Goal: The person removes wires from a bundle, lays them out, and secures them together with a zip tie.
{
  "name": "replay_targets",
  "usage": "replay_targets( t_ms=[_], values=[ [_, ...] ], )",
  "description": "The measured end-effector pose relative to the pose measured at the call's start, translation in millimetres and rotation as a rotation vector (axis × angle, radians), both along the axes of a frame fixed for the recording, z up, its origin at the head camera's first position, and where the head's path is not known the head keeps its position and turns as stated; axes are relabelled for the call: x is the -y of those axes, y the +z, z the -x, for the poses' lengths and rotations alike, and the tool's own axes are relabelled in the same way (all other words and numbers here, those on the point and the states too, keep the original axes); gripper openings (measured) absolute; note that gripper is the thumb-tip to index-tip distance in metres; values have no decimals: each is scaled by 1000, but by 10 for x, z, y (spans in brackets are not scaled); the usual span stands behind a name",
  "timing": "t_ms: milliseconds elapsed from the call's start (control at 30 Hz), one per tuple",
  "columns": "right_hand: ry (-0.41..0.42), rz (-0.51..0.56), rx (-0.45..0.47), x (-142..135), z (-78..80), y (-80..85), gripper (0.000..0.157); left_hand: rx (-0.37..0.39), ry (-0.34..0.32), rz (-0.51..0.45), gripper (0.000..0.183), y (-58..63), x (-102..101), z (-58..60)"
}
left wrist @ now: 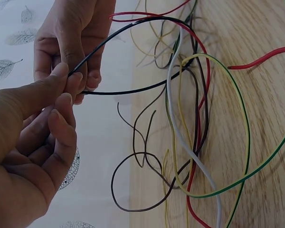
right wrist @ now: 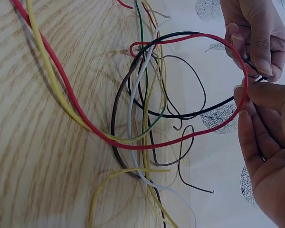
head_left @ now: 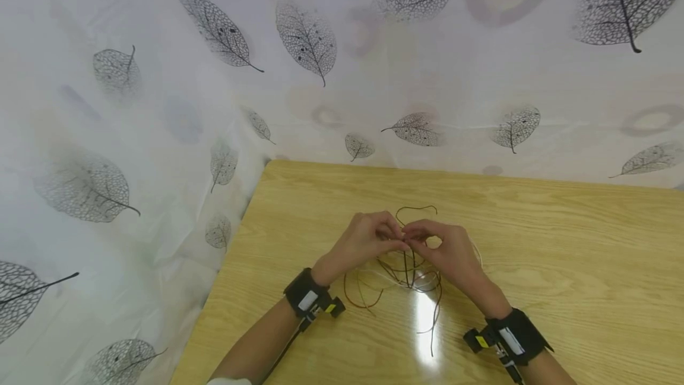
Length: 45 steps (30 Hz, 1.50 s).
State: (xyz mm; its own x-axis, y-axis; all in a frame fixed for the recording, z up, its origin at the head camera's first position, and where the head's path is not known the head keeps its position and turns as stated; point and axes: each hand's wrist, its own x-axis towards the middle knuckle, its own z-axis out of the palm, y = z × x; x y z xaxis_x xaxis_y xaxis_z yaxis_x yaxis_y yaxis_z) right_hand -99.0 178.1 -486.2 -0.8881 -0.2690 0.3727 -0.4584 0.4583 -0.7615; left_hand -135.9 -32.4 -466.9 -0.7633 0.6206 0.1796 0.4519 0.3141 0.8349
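Fingertips meeting, my left hand (head_left: 369,236) and right hand (head_left: 449,251) hold a black wire (left wrist: 133,90) above the table. It bends in a loop away from the fingers. In the right wrist view both thumbs pinch the black wire (right wrist: 194,115) near where its ends come together; whether the ends are twisted or knotted I cannot tell. Around and under the hands lies a loose tangle: a red wire (right wrist: 147,146), a white wire (left wrist: 173,109), a yellow-green wire (left wrist: 247,142) and thin brown wires (left wrist: 112,185). Parts of the black wire are hidden by the fingers.
The wires spread over a light wood table (head_left: 561,254), some ends trailing toward its near side. A pale leaf-print sheet (head_left: 347,34) hangs along the table's back and left edges. Each wrist wears a black strap; a small camera (head_left: 335,308) juts from the left one.
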Motion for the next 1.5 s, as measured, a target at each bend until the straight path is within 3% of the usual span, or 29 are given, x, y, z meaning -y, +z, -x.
replay_targets(
  t_ms=[400,700,933,1200,1500],
  values=[
    [-25,-70,-74,6,-6,-13,44,-59,24,37,14,-31,-20,10],
    [-60,-24,-83,3,-38,-15,37,-150,36,-29,7,-57,-53,-4],
    [-25,3,-35,-10,-16,-54,42,-139,8,-49,6,-51,-51,-1],
    [-47,-82,-47,-8,9,-115,18,-135,15,-72,6,-75,-47,-17],
    [-72,-20,-68,30,-17,-137,26,-177,33,-5,7,-87,-58,12]
  ],
)
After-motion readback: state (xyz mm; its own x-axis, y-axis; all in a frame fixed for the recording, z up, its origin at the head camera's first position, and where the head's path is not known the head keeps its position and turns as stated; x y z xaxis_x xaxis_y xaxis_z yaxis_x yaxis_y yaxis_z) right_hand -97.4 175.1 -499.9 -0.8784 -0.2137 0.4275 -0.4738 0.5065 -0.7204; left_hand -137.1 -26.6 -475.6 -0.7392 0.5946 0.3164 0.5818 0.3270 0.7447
